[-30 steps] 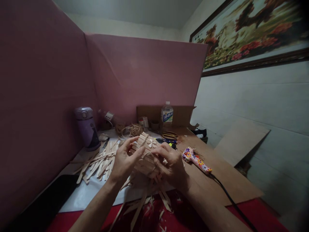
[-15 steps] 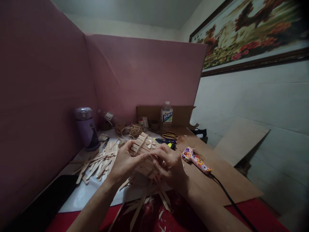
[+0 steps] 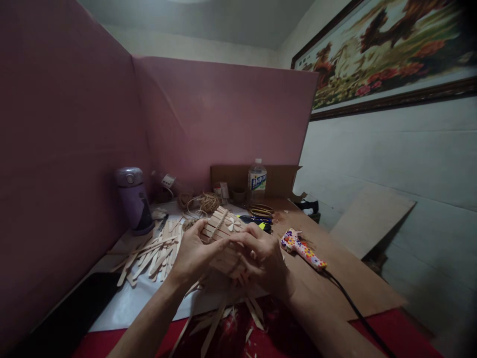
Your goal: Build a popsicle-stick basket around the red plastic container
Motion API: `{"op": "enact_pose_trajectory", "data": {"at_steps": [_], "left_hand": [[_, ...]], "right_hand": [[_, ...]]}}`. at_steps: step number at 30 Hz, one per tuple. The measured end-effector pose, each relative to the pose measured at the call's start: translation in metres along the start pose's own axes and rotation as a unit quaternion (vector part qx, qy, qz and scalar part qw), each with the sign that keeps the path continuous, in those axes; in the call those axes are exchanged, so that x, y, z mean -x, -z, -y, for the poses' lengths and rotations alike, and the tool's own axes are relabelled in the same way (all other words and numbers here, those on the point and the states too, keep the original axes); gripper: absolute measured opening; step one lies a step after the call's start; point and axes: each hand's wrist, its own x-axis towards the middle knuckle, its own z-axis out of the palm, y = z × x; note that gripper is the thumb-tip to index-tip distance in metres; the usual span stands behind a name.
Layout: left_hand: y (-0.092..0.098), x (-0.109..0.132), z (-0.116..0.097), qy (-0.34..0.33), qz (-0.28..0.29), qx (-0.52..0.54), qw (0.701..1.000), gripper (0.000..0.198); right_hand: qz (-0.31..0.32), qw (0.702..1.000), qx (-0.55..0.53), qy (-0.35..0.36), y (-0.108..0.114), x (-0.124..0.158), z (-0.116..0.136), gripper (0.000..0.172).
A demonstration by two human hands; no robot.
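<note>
1. Your left hand (image 3: 194, 254) is clasping the left side of the stick structure (image 3: 220, 227), thumb lying across its slats.
2. Your right hand (image 3: 265, 258) is gripping its right side, fingers bent.
3. You are holding the structure over the white sheet (image 3: 122, 303).
4. The pink partition (image 3: 74, 149) is closing off left and back; bare cardboard sheet (image 3: 346, 278) is lying open to the right, beyond the glue gun (image 3: 303, 248).
5. You are seeing one glue gun, one bottle (image 3: 257, 179), one purple flask (image 3: 133, 199); the loose sticks (image 3: 156, 251) are too many to count
</note>
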Motion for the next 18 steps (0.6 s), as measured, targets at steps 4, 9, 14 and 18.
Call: {"op": "enact_pose_trajectory", "data": {"at_steps": [4, 9, 14, 18], "left_hand": [[0.0020, 0.0009, -0.0038, 0.011, 0.010, 0.008, 1.000, 0.036], [0.0021, 0.0025, -0.0088, 0.040, 0.000, 0.036, 0.999, 0.034], [0.0023, 0.0004, -0.0063, 0.071, 0.014, 0.057, 0.996, 0.041], [0.0043, -0.0014, -0.0028, 0.064, 0.038, 0.060, 0.995, 0.046]], "right_hand": [[-0.003, 1.000, -0.013, 0.000, -0.0008, -0.0007, -0.0004, 0.016], [-0.008, 1.000, -0.006, 0.004, -0.0023, 0.0001, 0.0024, 0.017], [-0.012, 1.000, -0.010, 0.008, -0.0020, 0.0011, 0.0034, 0.019], [-0.010, 1.000, -0.009, 0.004, -0.0014, 0.0014, 0.0024, 0.023]]}}
